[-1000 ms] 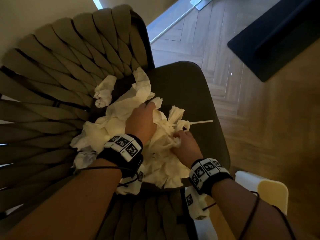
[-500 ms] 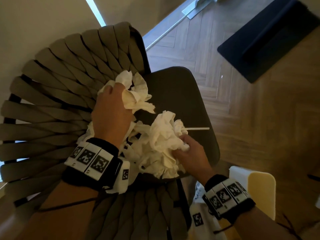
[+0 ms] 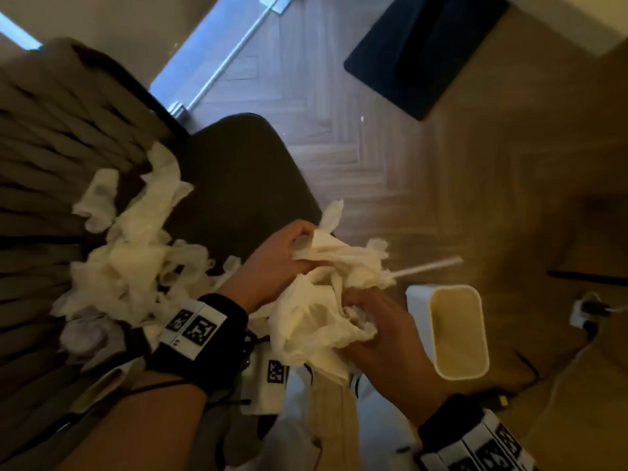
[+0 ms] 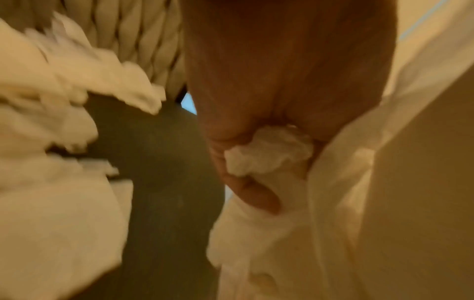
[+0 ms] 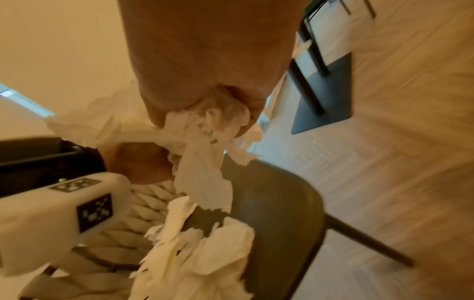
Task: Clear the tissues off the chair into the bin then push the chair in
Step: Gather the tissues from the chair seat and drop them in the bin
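Note:
Both hands hold one big bundle of crumpled white tissues [image 3: 319, 300] above the chair's right edge. My left hand [image 3: 289, 253] grips its upper part, the fingers curled round the tissues [image 4: 266, 154]. My right hand [image 3: 370, 331] grips the lower part, a wad of tissues [image 5: 205, 125] bunched in its fist. A white straw [image 3: 428, 266] sticks out of the bundle to the right. The cream bin [image 3: 455, 331] stands open on the floor just right of the hands. More tissues [image 3: 129, 253] lie on the dark seat [image 3: 238, 185] against the woven chair back [image 3: 61, 137].
Herringbone wood floor [image 3: 339, 137] spreads beyond the chair. A dark mat [image 3: 424, 49] lies at the upper right. A white power strip with a cable [image 3: 584, 311] sits on the floor right of the bin. In the right wrist view a chair leg [image 5: 366, 241] splays outward.
Both hands have lifted the tissue bundle off the seat and carried it right, towards the bin. The left hand left the chair back and joined the right on the bundle. The view swung right.

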Motion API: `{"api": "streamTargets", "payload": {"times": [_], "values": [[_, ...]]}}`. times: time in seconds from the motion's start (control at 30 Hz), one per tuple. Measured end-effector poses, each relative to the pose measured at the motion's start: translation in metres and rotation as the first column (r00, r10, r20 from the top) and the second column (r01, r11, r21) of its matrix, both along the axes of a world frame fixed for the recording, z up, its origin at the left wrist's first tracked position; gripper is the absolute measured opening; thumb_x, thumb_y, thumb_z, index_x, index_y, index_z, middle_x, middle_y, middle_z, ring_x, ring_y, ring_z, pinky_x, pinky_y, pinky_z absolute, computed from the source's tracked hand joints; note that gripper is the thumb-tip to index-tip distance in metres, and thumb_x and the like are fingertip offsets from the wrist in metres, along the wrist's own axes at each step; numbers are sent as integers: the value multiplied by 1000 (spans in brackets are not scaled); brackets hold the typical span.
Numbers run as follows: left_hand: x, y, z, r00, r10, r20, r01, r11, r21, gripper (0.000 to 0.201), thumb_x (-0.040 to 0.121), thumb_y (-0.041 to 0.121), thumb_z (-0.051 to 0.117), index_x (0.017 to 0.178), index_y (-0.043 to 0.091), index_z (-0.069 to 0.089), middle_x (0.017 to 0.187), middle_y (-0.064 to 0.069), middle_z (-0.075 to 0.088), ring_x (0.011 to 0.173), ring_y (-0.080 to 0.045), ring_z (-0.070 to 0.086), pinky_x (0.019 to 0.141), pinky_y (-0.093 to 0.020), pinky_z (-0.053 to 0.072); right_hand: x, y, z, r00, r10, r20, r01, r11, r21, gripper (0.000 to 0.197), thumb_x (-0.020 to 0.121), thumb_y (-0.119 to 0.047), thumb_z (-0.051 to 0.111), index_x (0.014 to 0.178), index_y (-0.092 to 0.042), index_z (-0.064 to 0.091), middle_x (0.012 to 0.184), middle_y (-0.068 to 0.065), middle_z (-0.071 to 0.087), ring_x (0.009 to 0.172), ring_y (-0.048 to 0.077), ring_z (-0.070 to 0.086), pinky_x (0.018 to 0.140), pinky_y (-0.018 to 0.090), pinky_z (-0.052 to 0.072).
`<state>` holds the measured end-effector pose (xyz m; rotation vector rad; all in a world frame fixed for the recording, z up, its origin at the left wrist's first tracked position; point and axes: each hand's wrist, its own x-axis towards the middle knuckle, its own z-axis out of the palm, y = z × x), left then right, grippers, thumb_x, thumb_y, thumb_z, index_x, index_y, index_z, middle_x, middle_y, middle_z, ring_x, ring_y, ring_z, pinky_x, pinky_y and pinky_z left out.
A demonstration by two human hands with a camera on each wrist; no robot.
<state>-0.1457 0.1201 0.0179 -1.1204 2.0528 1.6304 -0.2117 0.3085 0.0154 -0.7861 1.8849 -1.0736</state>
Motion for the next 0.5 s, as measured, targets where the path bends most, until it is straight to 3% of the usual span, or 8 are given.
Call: {"api": "streamTargets", "payload": {"times": [0.1,0.17,0.2,0.3,0.4,0.5], "values": [[-50,55,-22,992,-113,-64,123,974,190,28,83,25,69,108,30,57,102,12,63,87,2,62,78,-18,50,-31,59,-16,998,-36,-60,43,993,112,23,75,-43,69,93,-41,57,92,-15,61,87,9,61,73,34,52],[-87,93,-44,972,-228,-57,235,945,226,29,83,29,69,108,34,56,105,12,63,96,-6,62,88,-29,51,-53,99,-30,993,-93,-74,104,983,154,19,76,-54,63,93,-50,55,90,-18,61,87,9,62,75,36,53],[-105,113,-57,956,-285,-63,292,929,229,29,82,30,70,106,36,56,106,13,63,98,-9,61,92,-34,50,-63,119,-37,989,-133,-64,142,975,171,18,77,-50,63,92,-49,55,90,-17,63,88,9,62,75,37,53],[-149,171,-101,923,-380,-61,384,898,216,30,79,27,73,105,32,58,108,7,63,100,-15,60,90,-34,49,-89,174,-67,972,-237,1,230,942,243,18,72,-39,62,89,-35,61,87,-10,66,85,10,63,74,37,53],[-177,224,-153,907,-421,22,410,893,183,35,81,22,70,114,21,57,114,0,64,101,-17,59,79,-27,43,-114,220,-114,954,-297,42,265,900,347,32,67,-43,59,90,-20,64,89,-8,68,86,6,62,75,26,49],[-190,266,-211,892,-426,149,402,900,168,37,82,22,66,117,18,55,116,-7,65,103,-24,61,84,-33,49,-134,250,-177,935,-329,133,236,857,459,23,69,-31,61,89,-19,64,88,-4,69,86,12,63,77,32,50]]}}
